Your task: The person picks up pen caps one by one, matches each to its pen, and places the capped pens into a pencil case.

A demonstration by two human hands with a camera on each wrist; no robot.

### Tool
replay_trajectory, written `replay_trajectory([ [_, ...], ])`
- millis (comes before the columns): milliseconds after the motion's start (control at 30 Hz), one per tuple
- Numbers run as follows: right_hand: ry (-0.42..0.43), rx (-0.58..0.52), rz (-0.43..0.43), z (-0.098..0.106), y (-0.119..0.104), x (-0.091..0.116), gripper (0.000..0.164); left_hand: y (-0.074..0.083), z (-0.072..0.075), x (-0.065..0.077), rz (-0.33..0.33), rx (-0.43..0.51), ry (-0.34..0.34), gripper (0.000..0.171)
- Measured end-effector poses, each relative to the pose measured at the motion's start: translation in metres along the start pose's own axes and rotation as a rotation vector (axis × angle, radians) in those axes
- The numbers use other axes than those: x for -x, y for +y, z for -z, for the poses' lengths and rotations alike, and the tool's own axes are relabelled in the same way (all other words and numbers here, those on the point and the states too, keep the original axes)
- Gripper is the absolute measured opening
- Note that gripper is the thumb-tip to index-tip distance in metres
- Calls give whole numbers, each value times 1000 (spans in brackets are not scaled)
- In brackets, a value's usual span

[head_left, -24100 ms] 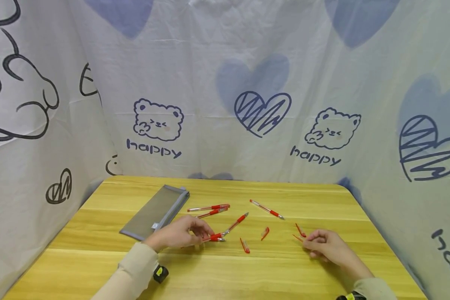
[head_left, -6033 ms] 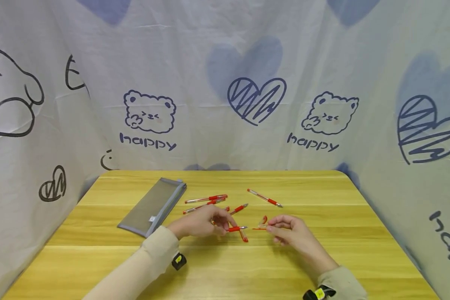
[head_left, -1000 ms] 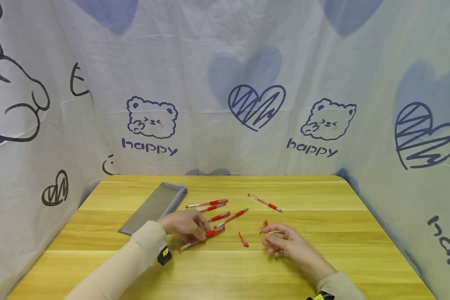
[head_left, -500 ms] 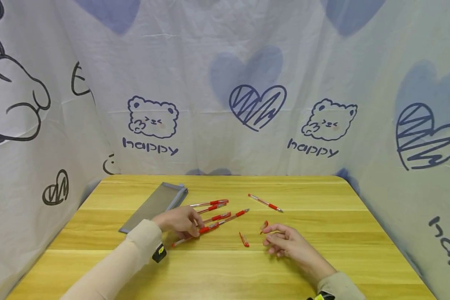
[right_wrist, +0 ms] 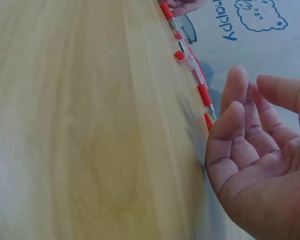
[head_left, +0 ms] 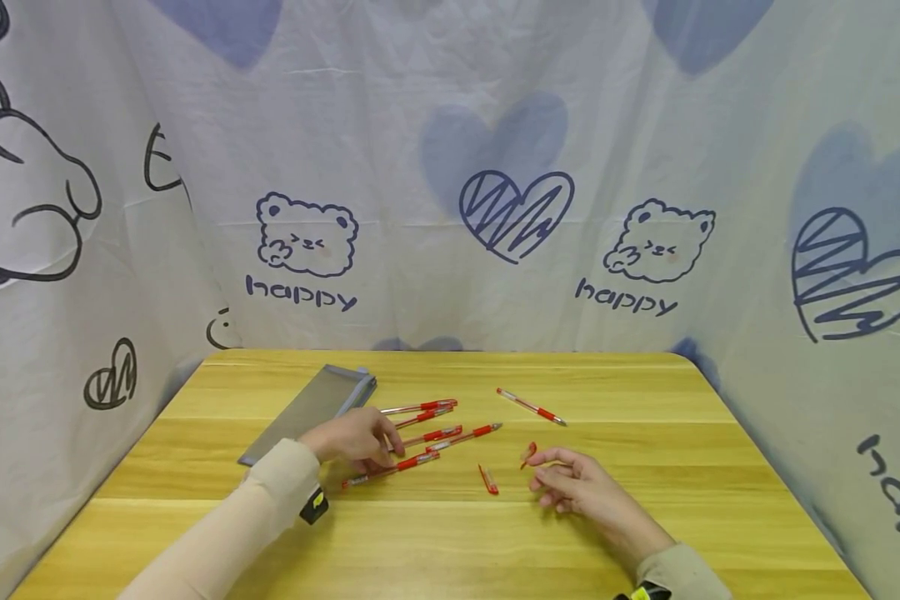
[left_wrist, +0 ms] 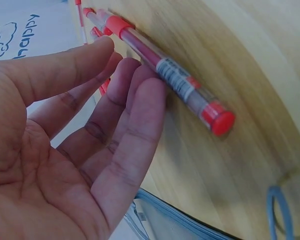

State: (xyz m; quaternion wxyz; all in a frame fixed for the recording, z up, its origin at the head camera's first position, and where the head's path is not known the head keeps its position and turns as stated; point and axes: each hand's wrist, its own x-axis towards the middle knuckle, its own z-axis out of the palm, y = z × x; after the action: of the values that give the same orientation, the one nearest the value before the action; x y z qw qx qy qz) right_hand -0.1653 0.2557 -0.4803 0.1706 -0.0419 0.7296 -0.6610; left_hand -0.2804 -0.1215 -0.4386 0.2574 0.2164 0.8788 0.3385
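A red gel pen, which appears capped, lies on the table beside my left hand. In the left wrist view the bent fingertips are against or just beside its barrel, and the thumb stays apart from it. My right hand hovers with loosely bent fingers and nothing in them. A red pen cap lies by its fingertips, and another cap is farther left. An uncapped red pen lies close to a capped pen.
Two more red pens lie behind the left hand. At the back right is an uncapped pen. A grey zip pouch lies on the left of the wooden table, partly behind the left hand. Printed curtains surround the table.
Six seconds ago my hands held an uncapped pen and a cap. Just now my left hand moved left, shifting the capped pen left; the uncapped pen beside it turned slightly. The right hand stayed still.
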Motion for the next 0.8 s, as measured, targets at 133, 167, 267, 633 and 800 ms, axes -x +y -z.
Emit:
replay_trajectory([
  [133,8,-4,-10,1,-1,1,44,0,2,-1,-7,1,2,10],
  [167,10,-5,-12,2,-1,1,44,0,2,-2,-9,4,1,11],
  [267,14,-9,-16,3,-1,1,44,2,4,-2,-20,14,-1,13],
  [633,15,-23,-11,4,0,1,42,3,7,-6,-45,52,-10,19],
  [800,22,-21,-18,6,0,1,45,4,5,-9,-52,59,-10,19],
])
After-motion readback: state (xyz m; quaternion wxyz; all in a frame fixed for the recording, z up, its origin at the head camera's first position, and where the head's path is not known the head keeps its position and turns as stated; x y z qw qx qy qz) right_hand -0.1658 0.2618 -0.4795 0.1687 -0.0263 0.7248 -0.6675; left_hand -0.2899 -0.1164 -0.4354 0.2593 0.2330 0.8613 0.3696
